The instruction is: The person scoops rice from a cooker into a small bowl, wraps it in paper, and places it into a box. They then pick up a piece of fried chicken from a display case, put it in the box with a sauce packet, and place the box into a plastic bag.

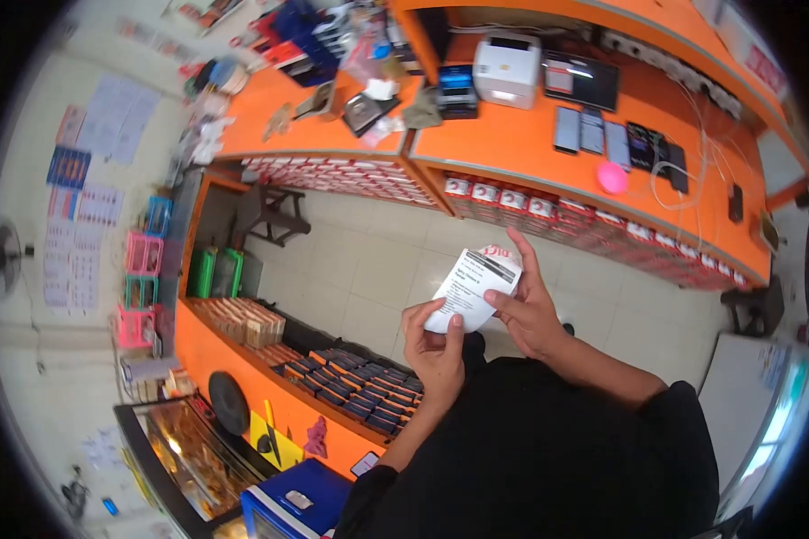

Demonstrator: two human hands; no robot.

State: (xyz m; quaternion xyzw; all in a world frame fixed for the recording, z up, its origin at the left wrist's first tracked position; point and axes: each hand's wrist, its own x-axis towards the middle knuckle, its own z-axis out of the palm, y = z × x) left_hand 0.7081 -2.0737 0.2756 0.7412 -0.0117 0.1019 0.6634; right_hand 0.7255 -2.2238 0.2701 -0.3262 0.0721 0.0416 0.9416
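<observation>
A white printed label (466, 286) lies against a small white packet (503, 258) with red lettering, held up in front of my body. My left hand (436, 346) pinches the lower left edge, its thumb on the label. My right hand (528, 310) grips the right side, with the thumb over the label and the index finger stretched up behind it. Below them the black shirt fills the view.
An orange counter (503, 148) at the top holds a white printer (507, 70), a card terminal (457, 92), phones and a pink ball (612, 177). Stacked dark boxes (360, 382) line the lower left shelf. A blue box (297, 499) and brown stool (271, 214) stand nearby.
</observation>
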